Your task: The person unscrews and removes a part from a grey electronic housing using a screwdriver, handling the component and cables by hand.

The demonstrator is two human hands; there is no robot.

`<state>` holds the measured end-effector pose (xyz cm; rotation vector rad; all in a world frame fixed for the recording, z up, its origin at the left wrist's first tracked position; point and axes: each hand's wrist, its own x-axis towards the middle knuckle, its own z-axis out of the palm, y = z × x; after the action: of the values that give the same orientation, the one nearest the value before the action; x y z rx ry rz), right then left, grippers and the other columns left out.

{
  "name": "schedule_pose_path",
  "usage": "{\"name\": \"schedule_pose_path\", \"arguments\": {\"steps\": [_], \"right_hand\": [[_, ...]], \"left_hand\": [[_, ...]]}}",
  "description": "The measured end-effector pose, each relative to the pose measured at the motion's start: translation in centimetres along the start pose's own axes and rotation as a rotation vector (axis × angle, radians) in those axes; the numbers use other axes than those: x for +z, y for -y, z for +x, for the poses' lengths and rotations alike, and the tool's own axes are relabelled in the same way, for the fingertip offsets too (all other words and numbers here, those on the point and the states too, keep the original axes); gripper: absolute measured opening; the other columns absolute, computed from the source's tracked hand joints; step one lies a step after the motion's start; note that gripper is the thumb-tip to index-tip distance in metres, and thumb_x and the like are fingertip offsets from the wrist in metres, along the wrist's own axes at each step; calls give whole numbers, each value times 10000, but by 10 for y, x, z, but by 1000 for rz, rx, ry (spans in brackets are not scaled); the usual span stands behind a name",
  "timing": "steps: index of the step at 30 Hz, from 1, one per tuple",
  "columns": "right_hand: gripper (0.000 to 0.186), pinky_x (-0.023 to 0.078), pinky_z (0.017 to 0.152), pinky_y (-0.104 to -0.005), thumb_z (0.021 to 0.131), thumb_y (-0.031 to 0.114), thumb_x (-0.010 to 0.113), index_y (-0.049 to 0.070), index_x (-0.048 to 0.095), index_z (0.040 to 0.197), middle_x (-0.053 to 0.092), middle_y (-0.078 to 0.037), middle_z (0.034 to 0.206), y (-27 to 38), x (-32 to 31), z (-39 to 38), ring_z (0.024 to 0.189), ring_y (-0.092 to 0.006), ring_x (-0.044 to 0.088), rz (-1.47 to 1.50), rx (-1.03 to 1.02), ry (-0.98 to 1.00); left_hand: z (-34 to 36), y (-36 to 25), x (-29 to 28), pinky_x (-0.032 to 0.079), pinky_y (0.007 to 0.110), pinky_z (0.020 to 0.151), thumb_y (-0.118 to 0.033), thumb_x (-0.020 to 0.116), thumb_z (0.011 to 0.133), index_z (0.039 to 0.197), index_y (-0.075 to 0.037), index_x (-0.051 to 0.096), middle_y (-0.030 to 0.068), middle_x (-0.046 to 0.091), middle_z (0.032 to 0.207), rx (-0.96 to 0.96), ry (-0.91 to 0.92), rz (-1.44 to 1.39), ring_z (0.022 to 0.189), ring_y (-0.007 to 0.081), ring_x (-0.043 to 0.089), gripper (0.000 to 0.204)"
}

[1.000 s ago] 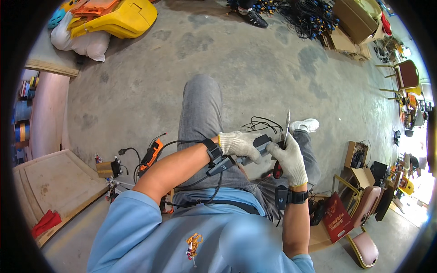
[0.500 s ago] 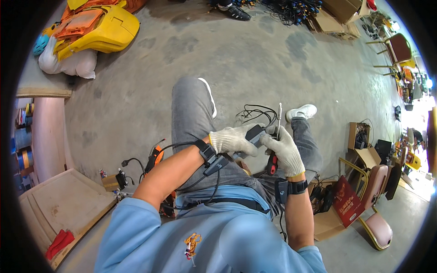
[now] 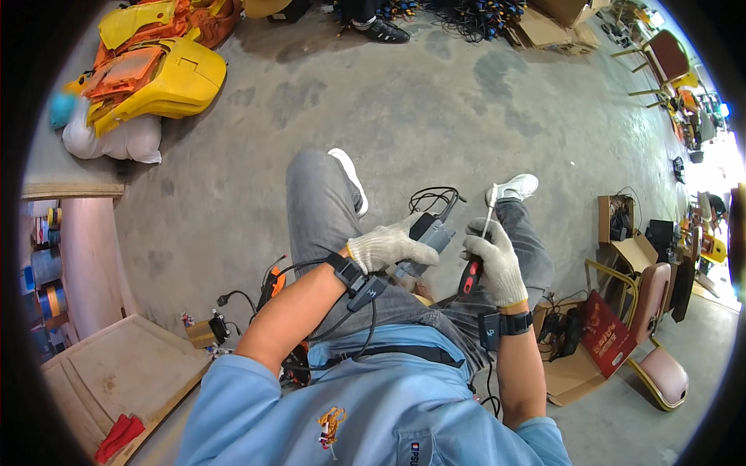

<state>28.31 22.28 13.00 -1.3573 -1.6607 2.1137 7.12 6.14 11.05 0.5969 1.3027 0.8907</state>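
Observation:
In a white knit glove, my left hand (image 3: 392, 245) is wrapped round a grey box-shaped device (image 3: 435, 239) with a black end. A looped black cable (image 3: 437, 194) comes out of its far end, above my lap. My gloved right hand (image 3: 496, 260), a little to the right and apart from the device, grips a screwdriver (image 3: 472, 276). The screwdriver's red and black handle is partly covered by the fingers, and its long metal shaft points up and away. Black straps with small modules sit on both my wrists.
A red-printed cardboard box (image 3: 601, 334) with black items and a pink-seated chair (image 3: 660, 373) stand at my right. A wooden board (image 3: 116, 365) bearing a red cloth (image 3: 120, 435) lies at lower left. Yellow and orange plastic parts (image 3: 179, 78) are piled at far left. A person's shoe (image 3: 382, 31) shows at the top.
My right hand with the screwdriver has drawn away from the device, leaving a gap. The device has turned slightly in my left hand. The whole view has shifted a little.

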Motion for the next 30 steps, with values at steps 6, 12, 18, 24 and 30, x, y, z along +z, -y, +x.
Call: {"name": "schedule_pose_path", "arguments": {"steps": [6, 12, 18, 24, 30], "right_hand": [[431, 620, 913, -345, 1005, 74, 702, -82, 596, 1393, 673, -128, 1160, 45, -21, -8, 984, -193, 697, 258, -72, -6], [254, 544, 605, -317, 1081, 278, 713, 41, 635, 1124, 670, -60, 890, -16, -19, -31, 694, -152, 658, 269, 252, 12], [554, 501, 677, -259, 1034, 217, 735, -4, 602, 1524, 609, 8, 910, 24, -27, -52, 732, -71, 577, -209, -3, 11], [503, 561, 916, -291, 955, 96, 778, 0, 661, 1435, 717, -35, 1051, 27, -48, -75, 984, -106, 670, -390, -176, -118], [434, 563, 988, -304, 914, 75, 814, -14, 731, 1330, 769, -64, 1152, 18, -45, -81, 1064, -125, 700, -364, -141, -88]], "left_hand": [[-1, -1, -6, 583, 391, 911, -432, 905, 799, 1580, -84, 524, 158, 710, 1245, -151, 11, -50, 1116, 248, 699, 936], [2, 8, 8, 548, 316, 740, -359, 841, 918, 1213, -23, 764, 32, 757, 960, 46, -270, -39, 854, 141, 694, 453], [0, 7, -8, 556, 333, 754, -323, 862, 856, 1216, -31, 732, 54, 738, 944, -65, -234, 47, 852, 161, 679, 482], [-2, -6, 2, 570, 356, 774, -256, 876, 806, 1475, -75, 601, 69, 701, 993, -3, -304, 4, 853, 193, 669, 745], [1, 0, -3, 566, 344, 703, -216, 870, 795, 1574, -94, 533, 69, 702, 966, 12, -329, 81, 792, 171, 677, 858]]}}
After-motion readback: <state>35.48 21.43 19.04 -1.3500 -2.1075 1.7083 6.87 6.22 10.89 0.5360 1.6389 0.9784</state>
